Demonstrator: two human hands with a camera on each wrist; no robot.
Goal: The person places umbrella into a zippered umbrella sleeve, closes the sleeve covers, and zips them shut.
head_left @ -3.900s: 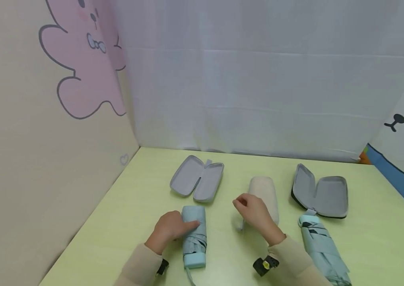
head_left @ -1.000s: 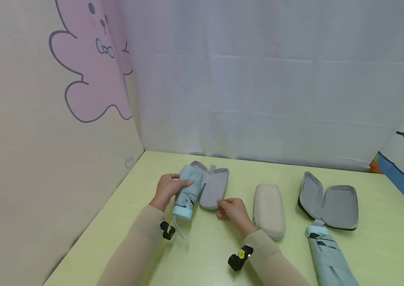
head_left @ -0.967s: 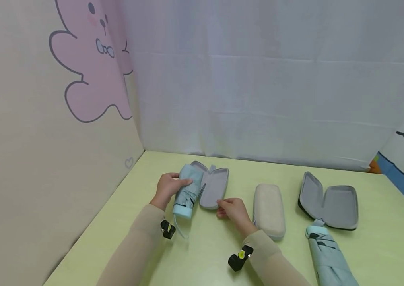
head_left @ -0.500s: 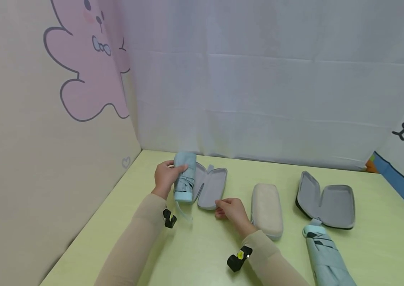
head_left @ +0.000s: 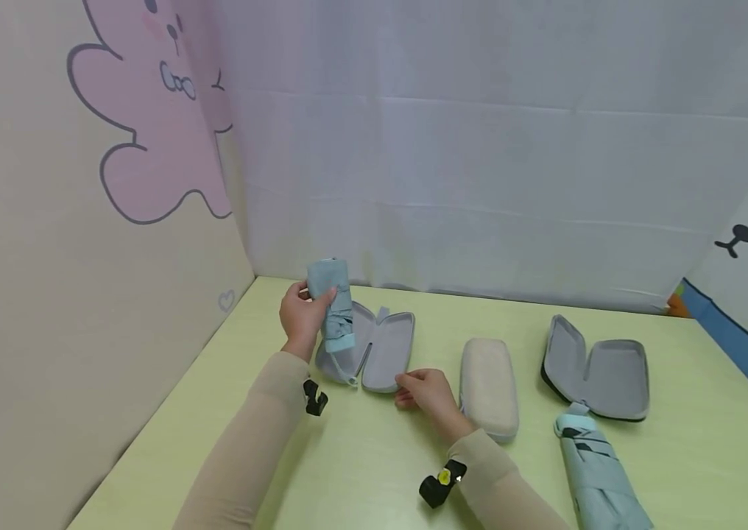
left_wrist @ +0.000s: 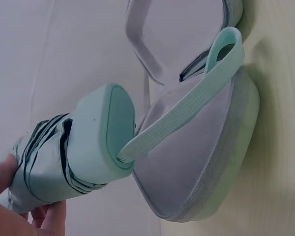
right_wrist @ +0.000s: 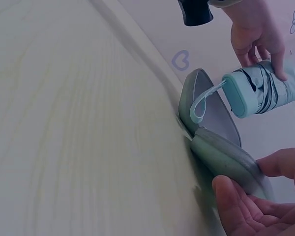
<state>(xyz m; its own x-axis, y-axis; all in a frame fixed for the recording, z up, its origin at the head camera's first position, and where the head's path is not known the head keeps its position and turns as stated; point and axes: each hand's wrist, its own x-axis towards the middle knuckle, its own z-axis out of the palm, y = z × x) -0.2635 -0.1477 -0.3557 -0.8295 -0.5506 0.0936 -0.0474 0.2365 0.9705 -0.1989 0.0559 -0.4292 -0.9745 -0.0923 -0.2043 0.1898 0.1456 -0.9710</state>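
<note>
My left hand (head_left: 302,316) grips a folded light-blue umbrella (head_left: 329,274) with its thumb across the front. The umbrella is raised over the left half of an open grey-lined case (head_left: 392,350), handle end toward me. From its handle a strap (left_wrist: 187,108) hangs in a loop before the case in the left wrist view. My right hand (head_left: 432,396) pinches the near edge of the case's right half. In the right wrist view the thumb of this hand (right_wrist: 280,206) lies on one side of the shell (right_wrist: 223,160), the fingers on the other.
A closed cream case (head_left: 489,386) lies right of my right hand. Farther right sit another open grey-lined case (head_left: 619,375) and a second folded umbrella (head_left: 602,471). A wall (head_left: 149,294) borders the table on the left, a white curtain (head_left: 467,184) at the back.
The umbrella has gone from the table up and away from me, over the case, in my left hand. My right hand has moved left from the cream case to the open case's edge.
</note>
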